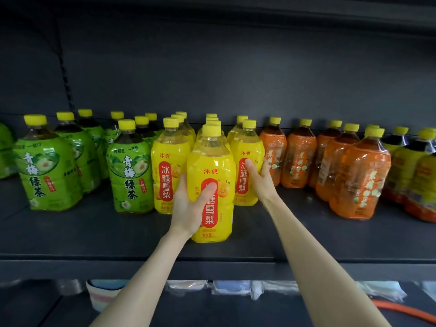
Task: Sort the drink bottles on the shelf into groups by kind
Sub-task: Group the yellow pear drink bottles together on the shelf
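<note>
Bottles with yellow caps stand in groups on a dark shelf (236,246). Green-labelled tea bottles (128,175) fill the left, yellow pear-drink bottles the middle, orange-labelled bottles (361,182) the right. My left hand (191,206) grips the front yellow bottle (213,168) from its left side, thumb across the label; that bottle stands upright near the shelf's front. My right hand (259,178) wraps around the right side of another yellow bottle (246,147) just behind it, thumb on its red label. Both bottles rest on the shelf.
Dark bottles with yellow and red labels (422,175) stand at the far right. The shelf's front lip (70,265) runs across below my forearms. A lower shelf holds wrapped packages (231,287) and an orange strip (405,311).
</note>
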A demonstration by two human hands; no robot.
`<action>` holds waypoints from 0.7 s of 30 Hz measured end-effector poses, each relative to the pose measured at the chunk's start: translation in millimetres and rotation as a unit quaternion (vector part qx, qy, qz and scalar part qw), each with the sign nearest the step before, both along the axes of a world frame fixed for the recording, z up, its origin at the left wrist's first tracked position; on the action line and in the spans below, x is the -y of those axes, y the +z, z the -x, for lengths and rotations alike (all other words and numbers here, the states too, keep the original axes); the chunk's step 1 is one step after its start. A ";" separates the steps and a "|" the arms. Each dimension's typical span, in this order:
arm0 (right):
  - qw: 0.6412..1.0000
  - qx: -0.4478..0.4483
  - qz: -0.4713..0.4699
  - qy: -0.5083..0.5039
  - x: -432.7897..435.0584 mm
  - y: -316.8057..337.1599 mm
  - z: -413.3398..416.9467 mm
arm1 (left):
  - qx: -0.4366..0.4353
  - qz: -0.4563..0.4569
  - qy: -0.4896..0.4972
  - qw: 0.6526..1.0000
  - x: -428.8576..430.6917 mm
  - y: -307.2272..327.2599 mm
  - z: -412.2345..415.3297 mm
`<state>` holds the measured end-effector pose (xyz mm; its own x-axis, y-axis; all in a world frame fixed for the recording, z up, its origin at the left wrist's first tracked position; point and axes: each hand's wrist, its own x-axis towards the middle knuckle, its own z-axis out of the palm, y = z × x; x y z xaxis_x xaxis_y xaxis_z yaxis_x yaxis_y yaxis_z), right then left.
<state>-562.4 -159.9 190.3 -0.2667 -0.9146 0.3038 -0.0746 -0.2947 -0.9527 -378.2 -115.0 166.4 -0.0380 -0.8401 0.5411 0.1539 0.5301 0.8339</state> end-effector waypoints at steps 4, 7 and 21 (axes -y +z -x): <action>1.000 -0.013 -0.007 -0.010 11.8 -3.9 1.6 | -0.003 -0.005 -0.007 1.000 0.9 -0.5 0.4; 1.000 -0.013 -0.007 -0.001 18.6 -4.6 4.7 | -0.009 -0.009 -0.008 1.000 0.9 -0.4 0.8; 1.000 -0.003 0.009 0.011 35.8 -5.6 10.8 | -0.009 -0.011 -0.009 1.000 1.8 0.2 1.2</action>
<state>-573.2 -195.7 184.7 -0.2441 -0.9148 0.3218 -0.0734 -0.3134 -0.9468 -379.4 -116.8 166.7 -0.0434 -0.8509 0.5236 0.1781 0.5091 0.8421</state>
